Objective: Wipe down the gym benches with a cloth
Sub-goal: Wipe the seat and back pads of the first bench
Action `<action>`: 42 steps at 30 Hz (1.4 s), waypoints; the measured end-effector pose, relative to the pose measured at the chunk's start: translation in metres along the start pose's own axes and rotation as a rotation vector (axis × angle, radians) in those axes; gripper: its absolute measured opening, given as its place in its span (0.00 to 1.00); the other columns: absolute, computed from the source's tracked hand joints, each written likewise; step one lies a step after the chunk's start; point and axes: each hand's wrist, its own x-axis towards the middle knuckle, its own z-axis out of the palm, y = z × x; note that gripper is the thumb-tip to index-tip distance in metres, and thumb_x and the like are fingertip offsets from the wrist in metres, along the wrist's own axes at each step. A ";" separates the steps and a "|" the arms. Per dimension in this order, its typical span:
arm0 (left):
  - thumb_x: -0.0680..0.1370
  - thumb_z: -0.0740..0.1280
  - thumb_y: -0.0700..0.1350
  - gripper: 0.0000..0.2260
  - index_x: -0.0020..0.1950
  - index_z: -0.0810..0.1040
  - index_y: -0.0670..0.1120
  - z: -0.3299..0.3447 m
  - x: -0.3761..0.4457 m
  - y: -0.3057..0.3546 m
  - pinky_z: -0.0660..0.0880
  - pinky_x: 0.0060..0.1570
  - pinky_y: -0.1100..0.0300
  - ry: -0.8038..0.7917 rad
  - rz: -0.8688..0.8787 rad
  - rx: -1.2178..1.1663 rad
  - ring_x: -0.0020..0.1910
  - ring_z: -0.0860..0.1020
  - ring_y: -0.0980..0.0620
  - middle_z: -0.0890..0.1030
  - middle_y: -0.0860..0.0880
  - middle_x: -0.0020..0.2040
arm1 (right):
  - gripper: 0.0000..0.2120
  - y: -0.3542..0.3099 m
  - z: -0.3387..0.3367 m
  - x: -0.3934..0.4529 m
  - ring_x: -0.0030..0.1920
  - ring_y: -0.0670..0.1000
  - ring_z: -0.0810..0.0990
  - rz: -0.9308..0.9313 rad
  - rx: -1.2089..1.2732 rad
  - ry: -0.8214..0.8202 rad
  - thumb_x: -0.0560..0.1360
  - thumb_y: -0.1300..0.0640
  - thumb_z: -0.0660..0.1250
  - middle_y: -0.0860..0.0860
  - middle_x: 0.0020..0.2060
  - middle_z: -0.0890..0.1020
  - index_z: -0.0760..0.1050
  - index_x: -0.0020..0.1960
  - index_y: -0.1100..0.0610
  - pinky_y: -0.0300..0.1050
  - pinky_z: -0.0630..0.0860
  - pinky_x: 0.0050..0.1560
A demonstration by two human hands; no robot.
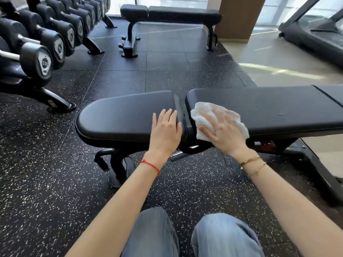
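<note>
The right hand (221, 129) presses with flat, spread fingers on a crumpled white cloth (207, 115), near the centre of the frame, on the left end of the long black padded back pad (269, 110) of the bench. The left hand (166, 127) rests flat, holding nothing, on the black rounded seat pad (120, 117). A second black bench (170, 14) stands at the top centre, a dumbbell rack (37, 49) at upper left

Left hand (165, 130), right hand (223, 127) flat, outstretched
</note>
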 end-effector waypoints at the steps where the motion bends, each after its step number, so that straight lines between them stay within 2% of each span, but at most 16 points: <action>1: 0.85 0.53 0.49 0.23 0.79 0.61 0.44 0.004 0.004 0.004 0.45 0.79 0.46 0.004 -0.020 0.015 0.80 0.55 0.47 0.63 0.45 0.79 | 0.36 0.005 0.001 0.003 0.78 0.59 0.55 -0.014 0.016 -0.011 0.76 0.28 0.43 0.53 0.79 0.56 0.54 0.79 0.42 0.57 0.51 0.76; 5: 0.85 0.52 0.50 0.23 0.79 0.60 0.44 0.016 0.018 0.017 0.45 0.79 0.45 0.032 -0.118 0.070 0.80 0.55 0.47 0.62 0.46 0.80 | 0.31 0.032 -0.002 0.040 0.79 0.55 0.50 -0.017 0.079 -0.116 0.78 0.31 0.49 0.48 0.80 0.51 0.51 0.79 0.38 0.55 0.46 0.77; 8: 0.85 0.52 0.49 0.23 0.79 0.60 0.44 0.024 0.026 0.025 0.46 0.79 0.46 0.051 -0.159 0.077 0.80 0.55 0.48 0.62 0.47 0.80 | 0.30 0.035 -0.004 0.068 0.80 0.55 0.46 -0.067 0.075 -0.169 0.79 0.32 0.48 0.48 0.81 0.48 0.49 0.79 0.37 0.55 0.43 0.77; 11: 0.84 0.53 0.49 0.22 0.78 0.64 0.44 0.031 0.029 0.024 0.50 0.78 0.45 0.099 -0.184 0.131 0.79 0.60 0.50 0.65 0.48 0.78 | 0.29 0.035 -0.001 0.068 0.80 0.53 0.42 -0.198 0.049 -0.164 0.79 0.32 0.45 0.47 0.81 0.45 0.47 0.79 0.36 0.54 0.41 0.78; 15: 0.81 0.51 0.52 0.26 0.76 0.68 0.44 0.031 0.027 0.021 0.55 0.77 0.45 0.123 -0.184 0.188 0.77 0.63 0.49 0.68 0.47 0.76 | 0.34 0.067 -0.001 0.040 0.80 0.51 0.40 -0.377 0.087 -0.166 0.74 0.28 0.36 0.47 0.80 0.44 0.45 0.78 0.34 0.54 0.39 0.78; 19: 0.80 0.51 0.53 0.27 0.77 0.66 0.45 0.027 0.027 0.024 0.52 0.78 0.47 0.076 -0.188 0.208 0.78 0.61 0.49 0.67 0.48 0.77 | 0.33 0.098 -0.006 0.068 0.80 0.53 0.45 -0.268 0.105 -0.152 0.75 0.28 0.41 0.49 0.81 0.49 0.48 0.78 0.35 0.55 0.43 0.78; 22: 0.80 0.51 0.53 0.27 0.77 0.66 0.45 0.025 0.028 0.025 0.52 0.78 0.47 0.060 -0.205 0.213 0.78 0.61 0.49 0.67 0.48 0.77 | 0.30 0.084 0.000 0.113 0.80 0.55 0.45 -0.229 0.049 -0.163 0.80 0.32 0.45 0.51 0.81 0.48 0.47 0.79 0.38 0.56 0.43 0.78; 26: 0.80 0.54 0.53 0.25 0.73 0.71 0.43 0.027 0.036 0.026 0.59 0.75 0.43 0.117 -0.199 0.212 0.74 0.67 0.47 0.72 0.46 0.73 | 0.30 0.056 0.006 0.118 0.80 0.56 0.45 -0.327 0.051 -0.146 0.80 0.33 0.44 0.51 0.81 0.49 0.49 0.79 0.39 0.56 0.43 0.78; 28: 0.80 0.53 0.53 0.25 0.71 0.74 0.43 0.029 0.041 0.029 0.64 0.72 0.43 0.167 -0.209 0.214 0.71 0.70 0.46 0.75 0.45 0.70 | 0.32 0.062 0.003 0.099 0.80 0.54 0.43 -0.403 0.069 -0.132 0.77 0.31 0.39 0.50 0.81 0.47 0.48 0.79 0.39 0.54 0.40 0.78; 31: 0.80 0.53 0.52 0.25 0.71 0.74 0.42 0.034 0.047 0.029 0.64 0.72 0.42 0.184 -0.224 0.222 0.71 0.70 0.45 0.74 0.45 0.71 | 0.35 0.085 -0.001 0.080 0.80 0.51 0.42 -0.418 0.110 -0.136 0.72 0.30 0.34 0.47 0.81 0.46 0.46 0.79 0.36 0.51 0.38 0.78; 34: 0.80 0.55 0.50 0.23 0.72 0.73 0.42 0.040 0.047 0.027 0.60 0.74 0.41 0.186 -0.231 0.234 0.73 0.68 0.46 0.73 0.45 0.72 | 0.34 0.104 -0.001 0.098 0.80 0.51 0.44 -0.296 0.113 -0.124 0.74 0.29 0.39 0.48 0.81 0.49 0.48 0.79 0.36 0.50 0.40 0.78; 37: 0.80 0.55 0.49 0.23 0.72 0.72 0.42 0.042 0.047 0.025 0.59 0.75 0.41 0.205 -0.238 0.221 0.73 0.68 0.46 0.73 0.45 0.72 | 0.29 0.092 0.003 0.139 0.79 0.54 0.48 -0.208 0.084 -0.121 0.80 0.33 0.47 0.49 0.80 0.50 0.50 0.79 0.38 0.52 0.43 0.76; 42: 0.80 0.56 0.49 0.22 0.72 0.73 0.42 0.043 0.047 0.024 0.60 0.75 0.42 0.213 -0.231 0.231 0.73 0.68 0.46 0.73 0.45 0.72 | 0.28 0.051 0.010 0.149 0.79 0.55 0.48 -0.300 0.091 -0.150 0.80 0.34 0.48 0.50 0.80 0.51 0.53 0.78 0.38 0.57 0.45 0.76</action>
